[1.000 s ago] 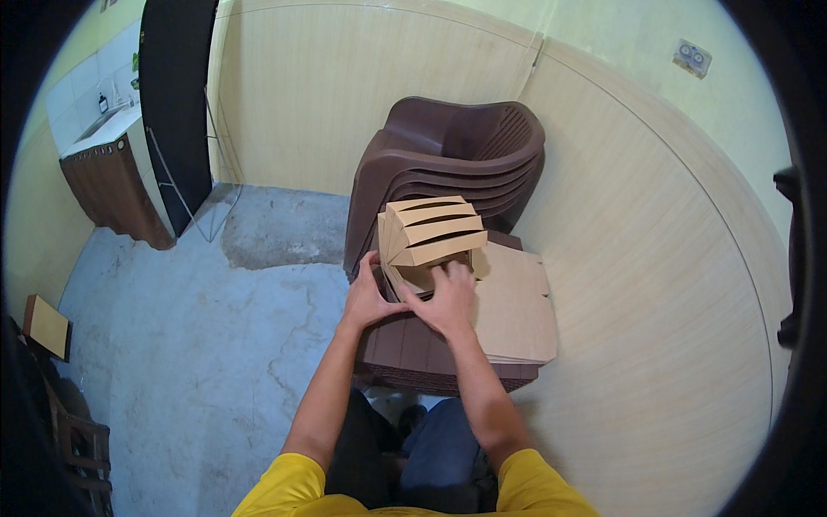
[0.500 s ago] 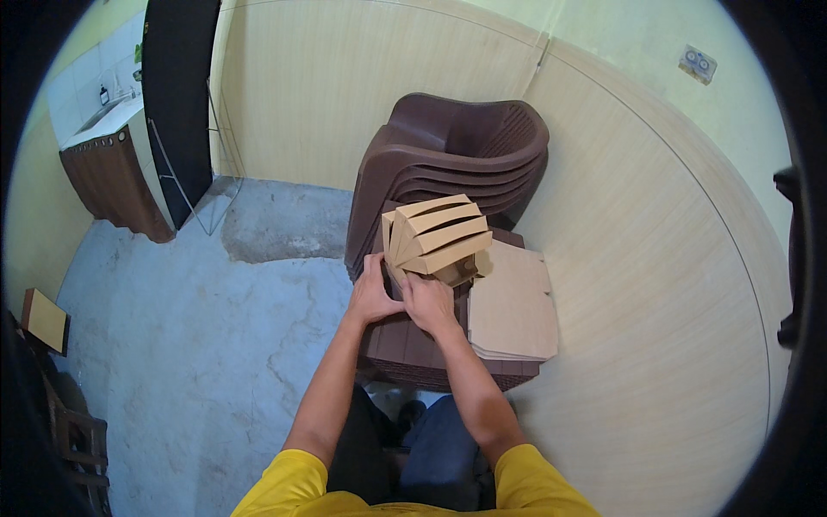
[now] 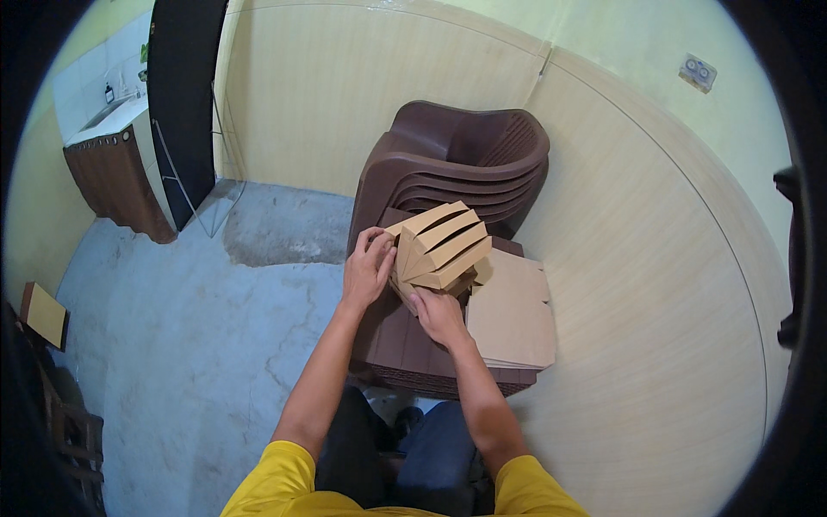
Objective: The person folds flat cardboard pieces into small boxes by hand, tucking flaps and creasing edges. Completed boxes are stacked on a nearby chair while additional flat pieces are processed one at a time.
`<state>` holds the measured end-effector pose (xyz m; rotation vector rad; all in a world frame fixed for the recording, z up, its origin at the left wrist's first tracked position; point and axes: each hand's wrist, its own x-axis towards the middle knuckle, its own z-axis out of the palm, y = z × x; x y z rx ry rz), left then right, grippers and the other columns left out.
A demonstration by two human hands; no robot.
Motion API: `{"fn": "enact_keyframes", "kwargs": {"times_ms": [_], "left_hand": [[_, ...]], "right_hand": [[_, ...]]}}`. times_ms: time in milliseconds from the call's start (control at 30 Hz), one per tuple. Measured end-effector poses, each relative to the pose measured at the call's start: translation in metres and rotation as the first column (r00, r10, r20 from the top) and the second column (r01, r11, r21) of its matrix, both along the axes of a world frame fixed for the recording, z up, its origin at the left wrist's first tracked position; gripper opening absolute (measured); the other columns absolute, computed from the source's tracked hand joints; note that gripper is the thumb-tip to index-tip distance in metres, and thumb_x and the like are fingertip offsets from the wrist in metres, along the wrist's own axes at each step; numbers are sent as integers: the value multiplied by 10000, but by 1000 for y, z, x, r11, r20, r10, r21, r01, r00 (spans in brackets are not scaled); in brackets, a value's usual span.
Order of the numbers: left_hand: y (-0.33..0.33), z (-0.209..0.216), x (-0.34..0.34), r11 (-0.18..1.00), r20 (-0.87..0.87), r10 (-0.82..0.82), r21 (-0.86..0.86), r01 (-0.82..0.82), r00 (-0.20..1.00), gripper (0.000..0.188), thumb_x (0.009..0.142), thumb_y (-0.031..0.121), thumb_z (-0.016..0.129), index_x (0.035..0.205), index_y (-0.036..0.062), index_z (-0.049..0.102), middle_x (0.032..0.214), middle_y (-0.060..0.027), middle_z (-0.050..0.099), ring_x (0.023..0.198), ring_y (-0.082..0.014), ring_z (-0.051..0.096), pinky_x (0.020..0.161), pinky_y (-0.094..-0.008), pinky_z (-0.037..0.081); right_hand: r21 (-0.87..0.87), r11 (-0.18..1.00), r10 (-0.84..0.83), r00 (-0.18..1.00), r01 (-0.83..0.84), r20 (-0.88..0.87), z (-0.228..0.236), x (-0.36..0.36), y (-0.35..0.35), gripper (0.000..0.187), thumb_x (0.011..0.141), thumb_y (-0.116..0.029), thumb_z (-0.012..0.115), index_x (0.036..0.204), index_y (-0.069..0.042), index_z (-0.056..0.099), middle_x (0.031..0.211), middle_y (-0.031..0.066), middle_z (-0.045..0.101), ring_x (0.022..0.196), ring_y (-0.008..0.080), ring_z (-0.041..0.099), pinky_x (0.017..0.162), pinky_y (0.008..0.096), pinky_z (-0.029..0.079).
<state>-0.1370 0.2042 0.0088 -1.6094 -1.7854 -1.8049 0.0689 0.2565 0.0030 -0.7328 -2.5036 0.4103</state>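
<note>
A fanned bundle of folded kraft cardboard boxes sits tilted over the seat of a stack of brown plastic chairs. My left hand grips the bundle's left edge, fingers curled over its upper corner and thumb against the side. Lower down, my right hand is closed on the near corner, with its thumb on the cardboard; its other fingers are partly hidden underneath. To the right of the bundle, a pile of flat cardboard sheets with notched edges lies on the same seat.
The chair stack stands against a pale wood-panelled wall. A black door and a thin metal frame are at the far left, near a sink counter with a brown curtain. Dark wooden furniture stands at the lower left.
My left hand has moved up along the bundle's left side. My right hand has shifted slightly down and right. The bundle's left end has turned, and its flaps are fanned at a different angle.
</note>
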Motion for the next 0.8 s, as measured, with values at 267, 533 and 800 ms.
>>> {"fn": "enact_keyframes", "kwargs": {"times_ms": [267, 533, 800], "left_hand": [[7, 7, 0, 996, 47, 18, -93, -14, 999, 282, 951, 116, 768, 1217, 70, 684, 1072, -130, 730, 887, -324, 769, 760, -448, 615], [-3, 11, -9, 970, 187, -167, -146, 196, 968, 585, 889, -91, 693, 1455, 45, 639, 1334, -214, 730, 1181, -349, 756, 977, -410, 650], [-10, 8, 9, 942, 293, -293, -72, 327, 910, 558, 999, -26, 636, 1547, 75, 598, 1383, -196, 703, 1185, -311, 744, 948, -383, 638]], "right_hand": [[-36, 999, 21, 997, -23, -69, -4, 8, 1, 277, 1108, -250, 554, 1092, -7, 685, 976, 273, 740, 917, 498, 708, 806, 589, 559], [30, 999, -24, 996, 27, -88, -9, 6, -3, 279, 1097, -217, 555, 1159, 12, 702, 1017, 280, 741, 964, 497, 710, 853, 576, 569], [4, 998, -61, 996, 60, 58, -18, 3, 4, 284, 1072, -229, 588, 1233, -26, 705, 1092, 291, 737, 997, 508, 710, 872, 595, 576]]}}
